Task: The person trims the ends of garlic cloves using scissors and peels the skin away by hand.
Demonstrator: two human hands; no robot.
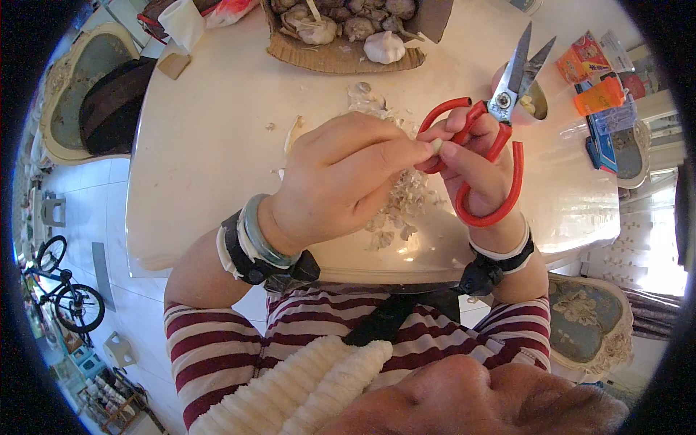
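Note:
My left hand [348,168] pinches a small pale garlic clove [436,145] between thumb and finger. My right hand [473,163] has its thumb against the same clove. Hooked over that hand's fingers and palm are red-handled scissors [503,100], their blades parted and pointing away from me. Under both hands lies a heap of garlic skins [405,196]. Just past the scissors stands a bowl [538,100] with peeled cloves inside, partly hidden by the blades.
A cardboard box [345,54] of garlic bulbs sits at the table's far side, one white bulb [384,47] on its flap. Orange packages [584,57] lie at the right. A paper roll [182,24] stands far left. Chairs [89,92] flank the pale table [196,163].

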